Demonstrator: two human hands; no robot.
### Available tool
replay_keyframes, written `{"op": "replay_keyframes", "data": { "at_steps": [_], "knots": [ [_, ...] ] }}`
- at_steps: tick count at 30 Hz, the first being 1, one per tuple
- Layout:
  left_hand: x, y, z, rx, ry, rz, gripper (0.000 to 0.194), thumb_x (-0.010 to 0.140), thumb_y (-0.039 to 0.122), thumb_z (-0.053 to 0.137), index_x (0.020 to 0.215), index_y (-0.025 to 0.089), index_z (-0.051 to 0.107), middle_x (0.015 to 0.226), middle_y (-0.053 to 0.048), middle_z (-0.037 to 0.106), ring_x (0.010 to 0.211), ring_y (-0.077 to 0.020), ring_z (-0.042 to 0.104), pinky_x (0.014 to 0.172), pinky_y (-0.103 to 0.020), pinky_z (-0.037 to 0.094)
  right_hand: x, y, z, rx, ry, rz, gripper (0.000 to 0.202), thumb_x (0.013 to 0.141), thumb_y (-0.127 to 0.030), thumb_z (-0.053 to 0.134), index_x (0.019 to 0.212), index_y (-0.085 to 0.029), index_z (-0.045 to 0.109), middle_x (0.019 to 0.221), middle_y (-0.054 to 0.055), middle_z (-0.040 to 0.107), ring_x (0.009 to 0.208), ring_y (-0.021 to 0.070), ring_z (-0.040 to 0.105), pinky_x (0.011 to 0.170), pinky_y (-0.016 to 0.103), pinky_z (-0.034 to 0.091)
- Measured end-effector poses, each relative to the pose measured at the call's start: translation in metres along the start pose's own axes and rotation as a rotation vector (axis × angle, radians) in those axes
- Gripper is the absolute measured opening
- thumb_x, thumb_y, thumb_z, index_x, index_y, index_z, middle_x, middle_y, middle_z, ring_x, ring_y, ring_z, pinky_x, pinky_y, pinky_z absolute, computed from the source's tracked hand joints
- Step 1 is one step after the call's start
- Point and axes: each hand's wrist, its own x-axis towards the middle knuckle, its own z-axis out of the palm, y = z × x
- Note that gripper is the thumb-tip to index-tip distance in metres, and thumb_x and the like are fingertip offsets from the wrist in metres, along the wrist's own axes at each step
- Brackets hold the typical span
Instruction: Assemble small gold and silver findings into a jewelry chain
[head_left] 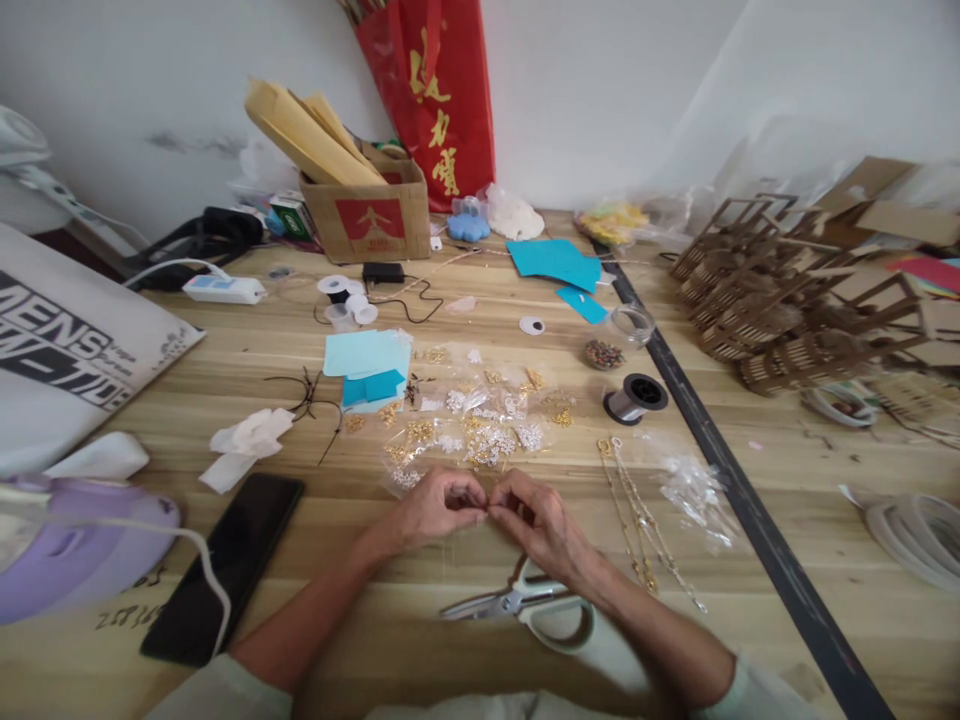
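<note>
Over the front middle of the table, my left hand (442,508) and my right hand (541,520) meet fingertip to fingertip, both closed in a pinch. Whatever they hold is too small to make out. Just beyond them lie small plastic bags of gold and silver-coloured beads (487,440). Scissors with white handles (517,602) rest below my right hand, partly under that forearm. To the right, several gold and silver-coloured chains (637,515) lie on the table, near a spool of thin wire or thread (636,399).
A black phone (223,568) and crumpled tissue (247,445) lie at left. Blue cards (367,365) sit behind the beads. A cup of coloured beads (604,352) stands beyond the spool. Brown wooden frames (772,300) crowd the right, past a black strip (720,470). A cardboard box (367,215) stands at the back.
</note>
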Motion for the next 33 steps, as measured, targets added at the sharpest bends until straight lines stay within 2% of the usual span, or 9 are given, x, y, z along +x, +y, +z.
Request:
{"op": "replay_keyframes", "data": {
  "at_steps": [12,19,23,28,31,33],
  "knots": [
    [-0.008,0.015,-0.008,0.195,-0.048,-0.060,0.011,0.068,0.020,0.065,0.075,0.012,0.067,0.063,-0.001,0.063,0.056,-0.0100,0.053,0.053,-0.020,0.040,0.001,0.001,-0.007,-0.015,-0.028,0.014,0.009,0.089,-0.020,0.052,0.082,-0.018,0.056,0.069,-0.001,0.053,0.060,0.0113,0.050,0.056,0.022,0.038],
    [-0.011,0.011,-0.015,0.261,-0.059,-0.020,0.012,0.067,0.016,0.063,0.077,0.012,0.069,0.067,-0.002,0.065,0.060,-0.0111,0.056,0.056,-0.021,0.042,0.000,0.000,-0.006,-0.043,-0.048,-0.017,0.009,0.090,-0.018,0.052,0.081,-0.018,0.055,0.072,-0.001,0.053,0.063,0.0117,0.050,0.058,0.022,0.038],
    [-0.010,0.007,-0.018,0.190,-0.081,-0.023,0.014,0.068,0.019,0.066,0.079,0.011,0.067,0.067,-0.002,0.065,0.061,-0.0116,0.058,0.056,-0.021,0.043,0.000,0.001,-0.005,-0.073,-0.036,-0.060,0.010,0.090,-0.017,0.051,0.081,-0.018,0.054,0.073,-0.001,0.053,0.064,0.0121,0.050,0.059,0.023,0.038],
    [-0.008,0.005,-0.020,0.042,-0.130,-0.135,0.018,0.071,0.026,0.066,0.082,0.012,0.062,0.059,0.000,0.063,0.050,-0.0116,0.060,0.048,-0.020,0.043,0.000,0.003,-0.005,-0.083,-0.030,-0.051,0.009,0.090,-0.016,0.050,0.082,-0.019,0.053,0.070,-0.002,0.051,0.060,0.0113,0.048,0.055,0.022,0.036],
    [-0.008,0.005,-0.021,0.075,-0.101,-0.169,0.016,0.070,0.025,0.065,0.080,0.013,0.062,0.060,0.001,0.061,0.044,-0.0105,0.056,0.044,-0.020,0.042,0.000,0.004,-0.004,-0.137,-0.027,-0.074,0.009,0.091,-0.015,0.050,0.083,-0.019,0.052,0.072,-0.001,0.053,0.062,0.0122,0.050,0.057,0.022,0.038],
    [-0.009,0.006,-0.021,0.184,-0.076,-0.161,0.011,0.069,0.021,0.063,0.077,0.013,0.063,0.060,0.001,0.062,0.045,-0.0106,0.055,0.044,-0.020,0.041,-0.001,0.004,-0.002,-0.222,-0.043,-0.115,0.010,0.092,-0.015,0.048,0.084,-0.019,0.053,0.076,0.001,0.055,0.068,0.0141,0.053,0.062,0.024,0.040]
  ]
}}
